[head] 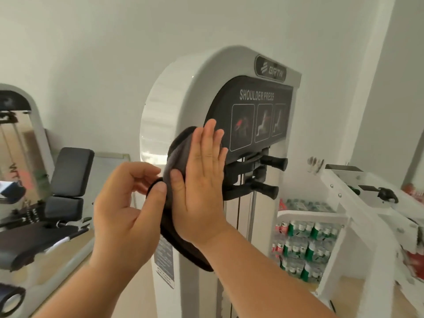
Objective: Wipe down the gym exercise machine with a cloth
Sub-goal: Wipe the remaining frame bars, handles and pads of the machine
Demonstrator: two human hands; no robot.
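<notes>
The right hand (202, 175) lies flat with its fingers (210, 136) spread, pressing a dark, soft, folded cloth (176, 154) against the smooth, glossy white rounded housing of the shoulder press machine (183, 92), just left of the matte black instruction panel (252, 115), while the left hand (128, 203) pinches the cloth's left edge between thumb and curled fingers. Below the right palm the loose tail of the cloth hangs free. It could, I judge, bunch or slip off the slick curve if pressure eases, or snag on the black rubbery handles (273, 161) just right of the fingertips.
</notes>
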